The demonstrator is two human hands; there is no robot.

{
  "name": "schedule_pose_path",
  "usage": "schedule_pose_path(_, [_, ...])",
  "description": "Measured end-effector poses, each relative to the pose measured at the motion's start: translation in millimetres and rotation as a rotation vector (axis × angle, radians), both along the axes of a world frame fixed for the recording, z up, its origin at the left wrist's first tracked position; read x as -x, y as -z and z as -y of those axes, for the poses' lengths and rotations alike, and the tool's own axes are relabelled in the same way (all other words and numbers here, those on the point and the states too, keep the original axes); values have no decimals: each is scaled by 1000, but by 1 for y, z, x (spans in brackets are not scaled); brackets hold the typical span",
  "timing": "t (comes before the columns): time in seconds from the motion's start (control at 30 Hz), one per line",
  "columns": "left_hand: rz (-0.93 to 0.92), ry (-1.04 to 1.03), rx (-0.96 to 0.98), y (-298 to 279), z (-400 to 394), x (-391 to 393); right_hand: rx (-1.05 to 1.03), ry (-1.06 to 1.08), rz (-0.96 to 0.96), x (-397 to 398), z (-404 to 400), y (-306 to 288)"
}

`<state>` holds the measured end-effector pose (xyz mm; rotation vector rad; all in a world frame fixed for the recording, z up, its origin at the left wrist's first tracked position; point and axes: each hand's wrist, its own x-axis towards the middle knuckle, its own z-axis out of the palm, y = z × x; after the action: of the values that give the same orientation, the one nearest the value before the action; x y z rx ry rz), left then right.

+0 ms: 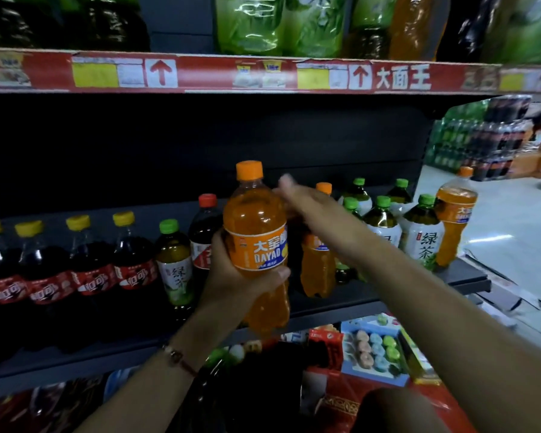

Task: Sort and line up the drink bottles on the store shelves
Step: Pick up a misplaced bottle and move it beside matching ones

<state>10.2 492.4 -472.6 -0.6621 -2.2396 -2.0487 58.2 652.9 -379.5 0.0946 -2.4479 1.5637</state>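
The person's left hand (231, 276) holds an orange soda bottle (256, 245) upright in front of the middle shelf (372, 300), clear of the shelf board; the thumb lies across the lower edge of the orange label and the other fingers wrap round the far side, so the grip is closed about the bottle's waist. Its orange cap stands above every other bottle on that shelf. The right hand (306, 204) reaches forward just behind and to the right of the held bottle, fingers extended and blurred; it holds nothing that can be seen, and whether it touches the bottle behind it cannot be told. Directly beyond that hand stands a second orange bottle (317, 267) on the shelf, partly hidden by the forearm. To the right is a cluster of green-capped tea bottles (422, 239), and a third orange bottle (455, 217) stands at the shelf's right end. To the left of the held bottle stand a red-capped dark bottle (203, 232), a single green-capped tea bottle (174, 264), then a row of yellow-capped cola bottles (89, 270) running to the left edge. A red price strip (200, 73) fronts the shelf above. A beaded bracelet (175, 356) sits on the left wrist.
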Motion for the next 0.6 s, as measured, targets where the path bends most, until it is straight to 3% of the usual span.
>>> schedule_pose_path(0.1, [-2,148,-54,-6,-27,-7,53,-114,27,-32,-19,-5])
schedule_pose_path(0.2, [-10,215,-34,0,-57,-8,-112,48,-3,-31,-27,2])
schedule_pose_path(0.33, [-80,151,123,7,-78,-6,-239,246,-52,-16,-41,21])
schedule_pose_path(0.47, [-360,-23,431,1,-73,-7,-180,234,-50,-1,-53,46])
schedule_pose_path(0.6, [-894,-393,920,-4,-58,8,-130,181,-49,16,-55,63])
